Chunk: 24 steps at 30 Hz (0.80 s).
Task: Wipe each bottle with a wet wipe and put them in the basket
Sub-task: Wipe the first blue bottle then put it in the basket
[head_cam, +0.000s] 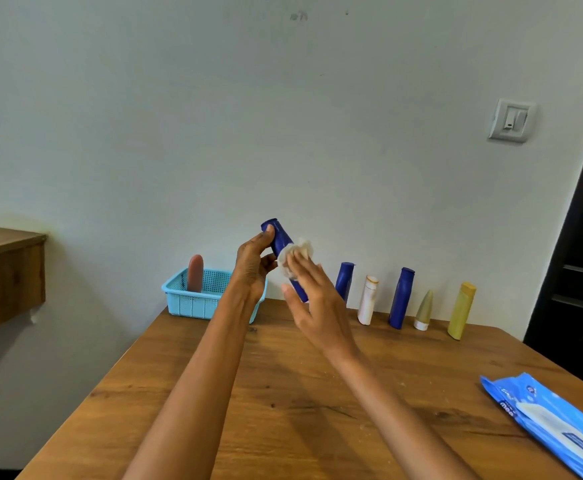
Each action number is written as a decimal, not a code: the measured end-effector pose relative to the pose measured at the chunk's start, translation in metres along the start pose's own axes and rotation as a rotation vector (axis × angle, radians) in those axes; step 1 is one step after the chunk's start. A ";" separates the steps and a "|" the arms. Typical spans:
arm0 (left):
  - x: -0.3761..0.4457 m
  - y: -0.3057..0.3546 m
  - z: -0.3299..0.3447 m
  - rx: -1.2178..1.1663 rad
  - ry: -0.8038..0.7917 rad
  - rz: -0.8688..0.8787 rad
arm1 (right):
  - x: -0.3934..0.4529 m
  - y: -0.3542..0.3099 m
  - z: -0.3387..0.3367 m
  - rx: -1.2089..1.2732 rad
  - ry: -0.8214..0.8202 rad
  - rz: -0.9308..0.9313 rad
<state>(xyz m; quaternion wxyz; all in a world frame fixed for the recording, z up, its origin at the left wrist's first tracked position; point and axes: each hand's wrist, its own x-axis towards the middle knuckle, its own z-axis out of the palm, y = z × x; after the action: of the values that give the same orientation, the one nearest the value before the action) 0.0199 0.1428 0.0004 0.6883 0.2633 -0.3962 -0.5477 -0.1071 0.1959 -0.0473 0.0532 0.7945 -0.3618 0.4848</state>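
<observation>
Gripping a dark blue bottle (280,241) near its upper end, the left hand (253,266) curls its fingers and thumb round it and holds it tilted in the air above the wooden table (283,393). The right hand (312,299) presses a crumpled white wet wipe (295,256) against the bottle's side, its fingers fairly straight and spread; the wipe sits between the fingertips and the bottle.

Left of the held bottle, at the table's far edge by the wall, stands a light blue plastic basket (193,301). One reddish-brown bottle (195,273) leans upright in it.

Right of the held bottle, five more bottles stand in a row along the far edge: a dark blue bottle (344,280) partly hidden behind the right hand, a white bottle (368,301), a taller dark blue bottle (402,297), a small olive tube (423,310) standing on its white cap, and a yellow bottle (461,310) farthest out. That makes seven bottles in all, three of them dark blue.

Well to the right of the held bottle, on the near side of the table, lies one blue pack of wet wipes (553,424).
</observation>
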 end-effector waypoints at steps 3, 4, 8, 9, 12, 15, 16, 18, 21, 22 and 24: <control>0.004 0.003 -0.009 -0.021 0.056 0.018 | -0.022 0.012 0.002 0.009 0.001 0.058; 0.004 0.004 -0.010 -0.020 0.065 0.028 | -0.025 0.016 0.001 0.033 0.005 0.115; 0.000 0.001 -0.005 -0.006 0.050 0.021 | -0.010 0.013 -0.004 0.121 0.023 0.250; -0.001 0.000 -0.003 0.003 0.046 0.020 | -0.005 0.008 -0.004 0.134 0.025 0.228; -0.001 -0.001 -0.002 0.000 0.057 0.015 | -0.007 -0.004 -0.002 0.109 -0.022 0.106; 0.002 0.000 -0.008 0.010 0.084 0.024 | -0.028 0.000 0.002 0.035 -0.058 0.056; 0.003 0.001 -0.010 0.022 0.083 0.028 | -0.034 0.005 0.002 0.046 -0.055 0.078; 0.001 0.001 -0.010 0.048 0.060 0.037 | -0.037 0.013 0.000 0.078 -0.047 0.148; -0.003 -0.002 -0.004 0.106 0.018 0.039 | -0.026 0.013 -0.003 0.033 -0.052 0.131; -0.004 -0.002 -0.001 0.126 0.005 0.041 | -0.019 0.011 -0.004 0.004 -0.041 0.076; -0.006 -0.004 0.004 0.147 -0.022 0.045 | -0.002 0.011 -0.004 -0.049 -0.023 -0.037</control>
<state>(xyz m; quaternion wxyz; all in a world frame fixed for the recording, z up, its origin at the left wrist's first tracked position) 0.0140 0.1473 -0.0022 0.6750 0.2980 -0.4485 -0.5044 -0.1175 0.1909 -0.0494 0.0773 0.8051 -0.3592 0.4656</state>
